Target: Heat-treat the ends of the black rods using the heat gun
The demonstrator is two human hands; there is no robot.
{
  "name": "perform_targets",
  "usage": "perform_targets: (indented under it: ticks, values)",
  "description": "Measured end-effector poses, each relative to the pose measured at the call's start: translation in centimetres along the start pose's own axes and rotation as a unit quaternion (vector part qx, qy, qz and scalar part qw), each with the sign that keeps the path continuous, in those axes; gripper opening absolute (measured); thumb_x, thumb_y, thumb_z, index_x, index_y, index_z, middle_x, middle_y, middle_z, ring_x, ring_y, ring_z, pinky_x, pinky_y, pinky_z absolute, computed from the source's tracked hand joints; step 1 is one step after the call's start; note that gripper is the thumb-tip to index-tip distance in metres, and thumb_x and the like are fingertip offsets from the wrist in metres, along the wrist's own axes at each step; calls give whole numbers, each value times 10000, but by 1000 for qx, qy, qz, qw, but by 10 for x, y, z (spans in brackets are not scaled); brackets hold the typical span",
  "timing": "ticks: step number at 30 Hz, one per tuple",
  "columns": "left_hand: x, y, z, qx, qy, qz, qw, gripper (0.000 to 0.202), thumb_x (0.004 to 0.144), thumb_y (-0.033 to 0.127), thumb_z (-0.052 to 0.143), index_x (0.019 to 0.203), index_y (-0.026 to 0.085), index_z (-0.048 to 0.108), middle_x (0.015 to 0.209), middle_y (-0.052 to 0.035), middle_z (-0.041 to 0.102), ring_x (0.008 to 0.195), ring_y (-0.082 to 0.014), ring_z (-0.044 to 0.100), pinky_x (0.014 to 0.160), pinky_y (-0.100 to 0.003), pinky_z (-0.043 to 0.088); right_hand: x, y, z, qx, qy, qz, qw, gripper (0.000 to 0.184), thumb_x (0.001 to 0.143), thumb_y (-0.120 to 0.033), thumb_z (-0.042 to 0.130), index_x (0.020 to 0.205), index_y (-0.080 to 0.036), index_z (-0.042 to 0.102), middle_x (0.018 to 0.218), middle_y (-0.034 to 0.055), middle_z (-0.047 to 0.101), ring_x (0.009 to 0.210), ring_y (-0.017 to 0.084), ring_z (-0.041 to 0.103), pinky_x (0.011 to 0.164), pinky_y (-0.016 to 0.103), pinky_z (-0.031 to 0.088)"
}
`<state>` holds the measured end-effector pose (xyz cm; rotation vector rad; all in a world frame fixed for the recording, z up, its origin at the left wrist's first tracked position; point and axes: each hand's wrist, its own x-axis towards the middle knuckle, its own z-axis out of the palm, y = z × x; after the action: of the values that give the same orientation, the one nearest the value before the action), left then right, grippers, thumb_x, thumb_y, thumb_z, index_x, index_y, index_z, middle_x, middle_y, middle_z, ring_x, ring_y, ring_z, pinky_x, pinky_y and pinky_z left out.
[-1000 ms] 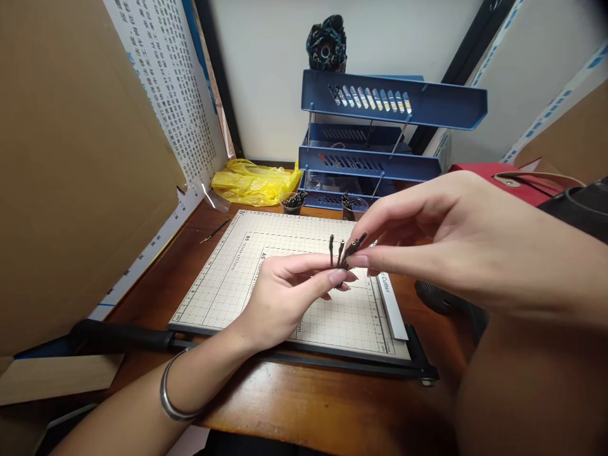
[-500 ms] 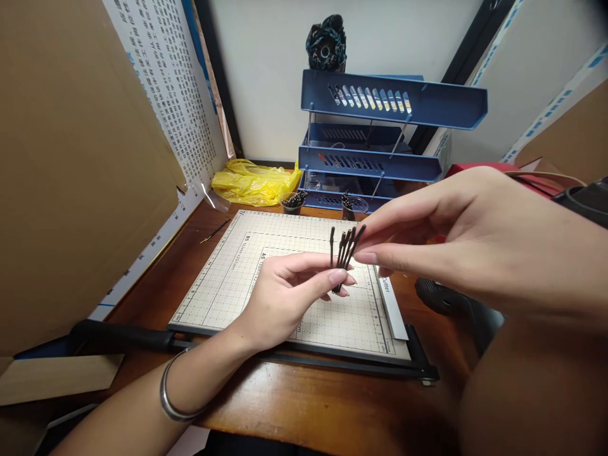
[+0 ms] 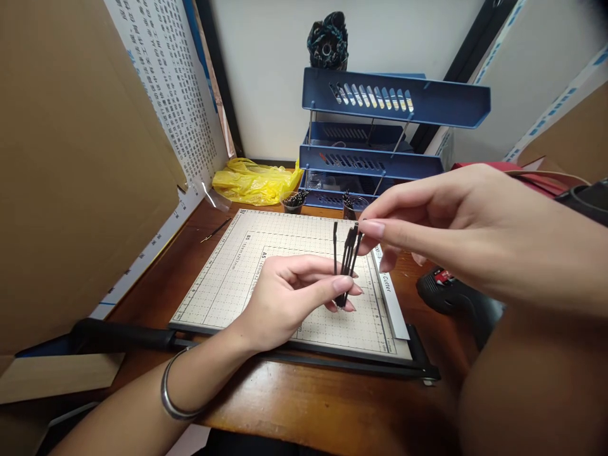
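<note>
My left hand (image 3: pixel 297 291) is closed over the paper cutter, pinching a small bunch of thin black sticks (image 3: pixel 346 259) with thicker upper tips between thumb and fingers. The sticks stand nearly upright; one leans apart from the others on the left. At the top of the bunch, my right hand (image 3: pixel 427 221) has thumb and forefinger pinched on the tip of the rightmost stick. Beneath both hands lies the paper cutter's cream gridded board (image 3: pixel 218 278). What exactly the sticks are is too small to tell.
Behind the board stand two clear cups (image 3: pixel 293 206) of similar black sticks, a yellow plastic bag (image 3: pixel 256 183) and a blue tiered tray rack (image 3: pixel 394 101). A black tool (image 3: pixel 446 297) lies to the right. The cutter's black handle (image 3: pixel 123 334) reaches left; one thin stick (image 3: pixel 216 230) lies beside the board.
The bunch has slipped lower and gathered closer in my left fingers. My right thumb has risen onto the tip of the rightmost stick, and its other fingers have spread.
</note>
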<state>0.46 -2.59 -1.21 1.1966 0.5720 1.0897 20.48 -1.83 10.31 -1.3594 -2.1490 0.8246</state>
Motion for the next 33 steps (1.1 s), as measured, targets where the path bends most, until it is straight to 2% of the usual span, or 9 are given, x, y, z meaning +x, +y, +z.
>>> perform_targets:
  ticks: [11,20,28,33]
  values:
    - [-2,3,0,-23,-8,-9,1000,59,851,196,829,870,142,816,824,-78,811,641,-152,759,602,-197,596,2,0,-1,25,-32,0,999,311,936,-489,650,911,-199,761,792,41,704,634,135,628,543,245,467]
    - [-1,2,-1,-47,-29,-14,998,45,888,198,801,902,163,826,841,-59,810,652,-127,750,602,-179,588,2,1,0,34,-38,6,999,299,941,-491,650,913,-207,740,825,33,717,634,122,624,567,237,478]
    - [-1,2,-2,-44,-29,-20,998,161,885,263,810,1006,159,824,851,-82,809,641,-152,752,586,-207,589,3,5,0,47,-93,32,994,244,935,-452,661,928,-223,745,828,26,738,611,128,612,512,243,434]
    - [0,3,-1,-61,-37,-16,997,83,898,206,792,971,190,831,836,-48,808,649,-126,750,602,-180,581,4,7,-1,68,-99,10,993,215,942,-415,663,918,-208,718,837,18,734,670,124,643,570,220,469]
